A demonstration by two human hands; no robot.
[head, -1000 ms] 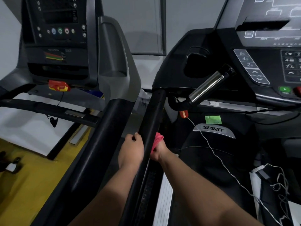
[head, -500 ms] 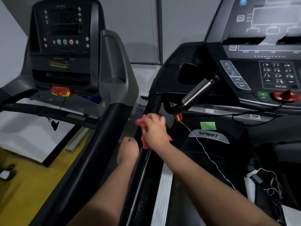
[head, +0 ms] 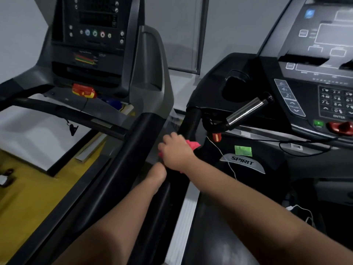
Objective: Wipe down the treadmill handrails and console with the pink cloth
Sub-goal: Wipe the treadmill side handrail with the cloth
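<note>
The step in hand is judged to be the wiping of the near handrail (head: 189, 119) of the right-hand treadmill. It is best done with the pink cloth (head: 193, 144) wrapped over the top and both sides of the bar, so that the whole round is covered in one pass rather than the crown alone. Firm, even pressure is called for, and the stroke is best carried up to where the rail meets the black housing, a spot easily missed. Care is needed near the white cord (head: 222, 155) and the red clip (head: 216, 137) hanging just beside the rail, which could be snagged by a loose corner of cloth. The console (head: 313, 77) and the chrome grip (head: 246, 111) are judged to be left for later. The right hand (head: 176, 152) is clenched over the cloth, its fingers curled down round the rail, and pink fabric shows at both sides of the knuckles; the cloth is thus pressed between palm and rail. The left hand (head: 157, 172) lies against the same rail just below the right, touching it. Its fingers are hidden, so whether it is clasped or released cannot be told.
</note>
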